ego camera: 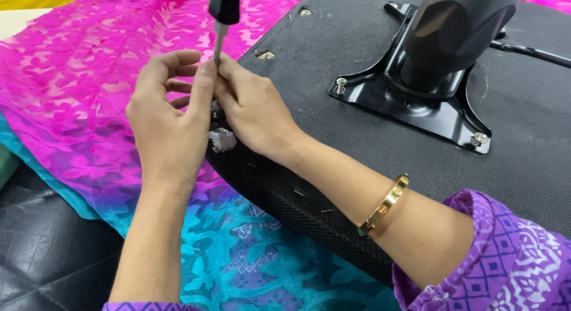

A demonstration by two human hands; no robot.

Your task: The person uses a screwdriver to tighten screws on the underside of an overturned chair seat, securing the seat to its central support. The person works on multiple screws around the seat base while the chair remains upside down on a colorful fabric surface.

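Draping across the near foreground, a pink and turquoise patterned cloth (89, 109) is spread under the work, seemingly so that the upturned chair seat (369, 168) is kept off the black quilted surface (41, 245) beneath. A gold bangle (383, 205) is worn on the right forearm, which is laid over the seat's mesh edge, probably for steadiness. Both hands are brought together at the seat's near corner. The left hand (169, 123) is curled loosely, its thumb raised against the metal shaft of a screwdriver (221, 25), apparently to keep the tool upright; how firmly it grips cannot be told. The right hand (253, 112) is closed with fingertips pinched around the same shaft low down, guiding the tip toward a small silvery fitting (223, 140) at the edge. The black handle is cut off by the top of the frame. Farther back, a black metal mounting plate (416, 103) is bolted to the seat's underside, and a dark plastic column housing (458, 25) rises from it.
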